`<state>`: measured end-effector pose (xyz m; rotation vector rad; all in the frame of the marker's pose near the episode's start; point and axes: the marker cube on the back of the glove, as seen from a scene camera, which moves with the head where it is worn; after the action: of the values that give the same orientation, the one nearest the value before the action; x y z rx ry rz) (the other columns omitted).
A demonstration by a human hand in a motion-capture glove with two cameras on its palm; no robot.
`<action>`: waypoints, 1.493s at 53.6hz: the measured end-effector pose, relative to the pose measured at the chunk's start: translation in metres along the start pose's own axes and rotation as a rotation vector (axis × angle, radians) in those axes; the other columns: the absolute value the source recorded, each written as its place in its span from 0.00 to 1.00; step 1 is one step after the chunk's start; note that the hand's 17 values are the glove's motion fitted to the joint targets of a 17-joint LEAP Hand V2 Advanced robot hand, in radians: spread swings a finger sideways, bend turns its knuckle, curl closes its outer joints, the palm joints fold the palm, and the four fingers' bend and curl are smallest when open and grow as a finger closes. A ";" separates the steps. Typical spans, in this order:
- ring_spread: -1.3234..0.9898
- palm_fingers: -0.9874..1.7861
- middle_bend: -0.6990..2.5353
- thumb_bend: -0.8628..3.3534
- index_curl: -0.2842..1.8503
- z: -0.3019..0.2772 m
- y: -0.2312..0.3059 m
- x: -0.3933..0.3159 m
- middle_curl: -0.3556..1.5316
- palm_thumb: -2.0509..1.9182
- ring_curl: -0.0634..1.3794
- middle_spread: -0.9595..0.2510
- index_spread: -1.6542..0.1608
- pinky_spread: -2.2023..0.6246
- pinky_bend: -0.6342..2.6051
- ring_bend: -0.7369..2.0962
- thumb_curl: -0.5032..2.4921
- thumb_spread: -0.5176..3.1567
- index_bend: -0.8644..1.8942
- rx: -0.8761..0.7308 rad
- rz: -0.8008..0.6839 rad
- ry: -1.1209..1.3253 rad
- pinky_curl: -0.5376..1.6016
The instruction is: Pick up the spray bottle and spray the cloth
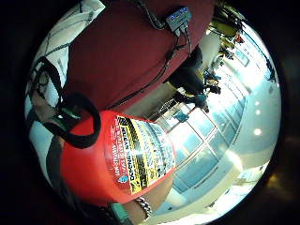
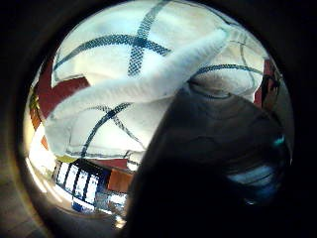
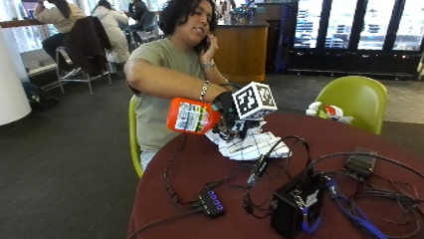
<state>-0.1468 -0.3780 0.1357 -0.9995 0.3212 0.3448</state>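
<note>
The gloved right hand (image 3: 228,107) is wrapped round the neck of the spray bottle (image 3: 192,115), holding it tipped almost level in the air above the worktop's (image 3: 199,174) far edge, close to the person's chest. The cloth (image 3: 248,144) lies crumpled on the worktop directly below and just ahead of the hand. The step in hand looks like the spraying itself. To do it well, the nozzle should point down at the middle of the cloth, not across it toward the cables (image 3: 265,169) and the black box (image 3: 295,204) nearer the front edge; the body should be tipped back toward upright so liquid reaches the pickup tube before the trigger is squeezed.

The bottle is orange-red and rounded, with a yellow, black and white printed label (image 1: 140,152) on its side. The cloth is white with dark crossing stripes (image 2: 136,44), bunched into soft folds.
</note>
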 end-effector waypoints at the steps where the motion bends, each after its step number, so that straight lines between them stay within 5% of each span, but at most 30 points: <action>1: 0.52 0.83 0.41 0.20 0.41 -0.002 0.003 0.000 0.47 0.76 0.36 0.69 0.78 0.72 0.31 0.46 0.44 0.28 0.40 0.007 -0.006 -0.004 0.44; 14: 0.52 0.83 0.40 0.20 0.41 -0.054 0.066 -0.001 0.47 0.76 0.36 0.69 0.78 0.72 0.31 0.46 0.44 0.28 0.40 0.211 -0.245 -0.222 0.44; 24: 0.52 0.83 0.40 0.20 0.41 -0.106 0.111 -0.021 0.47 0.76 0.36 0.69 0.78 0.72 0.30 0.46 0.44 0.28 0.39 0.469 -0.610 -0.595 0.43; 42: 0.52 0.84 0.40 0.20 0.42 -0.152 0.093 -0.086 0.47 0.76 0.36 0.68 0.78 0.72 0.30 0.46 0.44 0.28 0.40 0.858 -1.052 -1.337 0.43; 62: 0.52 0.84 0.40 0.20 0.42 -0.138 0.014 -0.151 0.47 0.77 0.37 0.69 0.79 0.71 0.31 0.47 0.45 0.27 0.40 0.928 -1.001 -1.439 0.44; 80: 0.52 0.84 0.41 0.20 0.42 -0.134 0.012 -0.154 0.47 0.76 0.37 0.70 0.78 0.70 0.31 0.48 0.45 0.27 0.40 0.948 -0.981 -1.441 0.44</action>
<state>-0.3047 -0.5080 0.1232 0.2497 -1.2047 -0.0752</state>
